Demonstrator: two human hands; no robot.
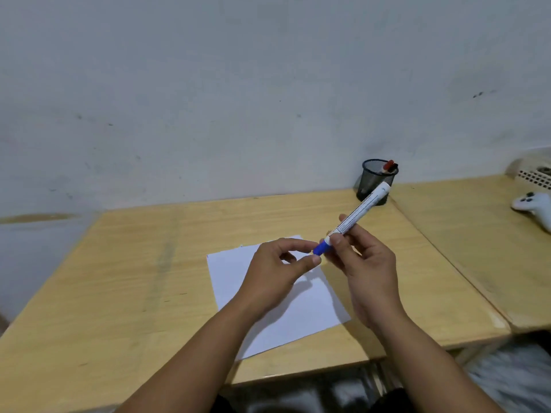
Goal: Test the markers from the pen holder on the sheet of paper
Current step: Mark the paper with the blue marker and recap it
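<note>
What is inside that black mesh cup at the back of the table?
In the black mesh pen holder, a red-capped marker pokes above the rim beside a dark tip; whatever sits lower cannot be made out.

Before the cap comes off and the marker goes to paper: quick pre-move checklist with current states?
1. Marker held: ok. The right hand grips the white barrel of the blue marker.
2. Cap grip: ok. The left hand has its fingertips at the blue cap.
3. Cap off: not ok, it is still on the barrel.
4. Sheet of paper ready: ok, flat on the table beneath the hands; the visible part is unmarked.
5. Ink condition: cannot tell, the tip is covered.
6. More markers to test: ok, at least a red-capped one stands in the pen holder.
</note>
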